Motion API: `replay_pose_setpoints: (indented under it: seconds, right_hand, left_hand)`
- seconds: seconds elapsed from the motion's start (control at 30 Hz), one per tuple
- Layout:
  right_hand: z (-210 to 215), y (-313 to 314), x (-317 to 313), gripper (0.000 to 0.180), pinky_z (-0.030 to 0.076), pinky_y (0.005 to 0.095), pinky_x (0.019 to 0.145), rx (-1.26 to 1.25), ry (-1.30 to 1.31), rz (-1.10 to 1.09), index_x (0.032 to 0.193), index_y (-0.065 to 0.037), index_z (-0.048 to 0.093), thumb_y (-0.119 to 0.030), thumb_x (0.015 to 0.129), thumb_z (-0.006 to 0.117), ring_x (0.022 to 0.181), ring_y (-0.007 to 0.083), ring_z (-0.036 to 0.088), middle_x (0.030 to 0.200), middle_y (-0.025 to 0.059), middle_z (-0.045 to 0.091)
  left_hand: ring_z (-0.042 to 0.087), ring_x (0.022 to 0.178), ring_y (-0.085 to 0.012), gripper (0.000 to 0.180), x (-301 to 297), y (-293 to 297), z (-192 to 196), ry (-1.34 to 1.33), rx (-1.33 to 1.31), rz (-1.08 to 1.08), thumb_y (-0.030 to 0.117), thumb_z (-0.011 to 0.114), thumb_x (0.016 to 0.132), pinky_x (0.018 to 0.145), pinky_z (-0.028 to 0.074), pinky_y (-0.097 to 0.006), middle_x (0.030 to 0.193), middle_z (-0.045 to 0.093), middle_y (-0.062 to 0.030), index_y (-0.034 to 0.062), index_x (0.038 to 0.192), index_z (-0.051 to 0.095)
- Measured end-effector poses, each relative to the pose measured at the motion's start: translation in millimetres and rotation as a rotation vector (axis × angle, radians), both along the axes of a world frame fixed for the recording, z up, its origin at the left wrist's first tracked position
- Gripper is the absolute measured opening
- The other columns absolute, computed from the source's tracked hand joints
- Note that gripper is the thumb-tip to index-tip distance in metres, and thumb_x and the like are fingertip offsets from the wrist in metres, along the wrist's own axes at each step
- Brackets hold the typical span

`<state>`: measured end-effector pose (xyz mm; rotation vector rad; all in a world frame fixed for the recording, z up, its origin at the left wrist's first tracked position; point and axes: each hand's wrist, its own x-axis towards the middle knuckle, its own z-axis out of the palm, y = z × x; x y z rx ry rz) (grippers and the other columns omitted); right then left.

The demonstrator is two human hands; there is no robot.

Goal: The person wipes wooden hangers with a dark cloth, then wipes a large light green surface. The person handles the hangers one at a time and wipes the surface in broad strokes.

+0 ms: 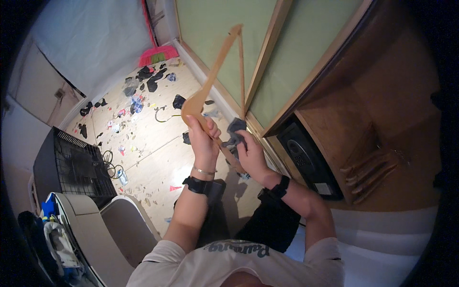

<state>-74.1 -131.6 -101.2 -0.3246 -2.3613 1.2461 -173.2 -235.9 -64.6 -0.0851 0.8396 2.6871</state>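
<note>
A wooden clothes hanger (pixel 216 64) is held up in front of me, tilted, with one arm pointing away toward the green panels. My left hand (pixel 204 136) is closed around its middle. My right hand (pixel 252 155) pinches a dark grey cloth (pixel 236 128) at the hanger's nearer arm; the cloth touches the wood there. Part of that nearer arm is hidden behind my hands and the cloth. A thin wooden bar runs from the hanger's far tip down toward the cloth.
Scraps and black bits of litter (pixel 152 81) are strewn over the pale floor (pixel 158 148). A pink and green broom (pixel 158 55) stands at the back. Left are a black grille-fronted appliance (pixel 79 160) and a white bin (pixel 129 215). Right, a wooden cabinet holds a black safe (pixel 306 155) and several hangers (pixel 368 174).
</note>
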Motion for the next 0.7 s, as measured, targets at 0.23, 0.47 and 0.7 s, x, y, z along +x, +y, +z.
replay_pose_setpoints:
  seconds: [0.23,0.47,0.7]
  right_hand:
    - [57.5,33.4,-49.2,0.026,0.043,0.0381,0.086,0.093,0.364,-0.244,0.109,0.0,0.047,-0.005,0.084,0.052,0.096,0.0346,0.056,0.102,0.0202,0.056]
    - [136.8,73.5,-67.8,0.022,0.04,0.0333,0.09,0.085,0.644,-0.38,0.109,-0.001,0.044,-0.004,0.088,0.05,0.099,0.0214,0.05,0.105,0.0115,0.05]
    - [63.6,36.8,-32.8,0.028,0.043,0.0358,0.083,-0.003,0.197,-0.112,0.11,0.0,0.042,-0.004,0.084,0.052,0.093,0.0273,0.054,0.102,0.0172,0.052]
  left_hand:
    - [0.027,0.046,-0.0055,0.048,8.2,7.0,-4.7,0.091,-0.033,-0.202,0.055,0.034,0.095,0.043,0.024,-0.02,0.057,0.033,0.0033,0.011,0.111,0.044]
    - [0.031,0.044,-0.0059,0.043,15.3,11.1,-10.7,0.208,0.02,-0.285,0.049,0.034,0.097,0.041,0.026,-0.019,0.056,0.037,0.0012,0.0088,0.107,0.045]
    - [0.031,0.045,-0.0052,0.046,10.6,7.1,-5.3,0.114,0.107,-0.163,0.051,0.034,0.096,0.042,0.027,-0.019,0.057,0.036,0.0021,0.0088,0.108,0.045]
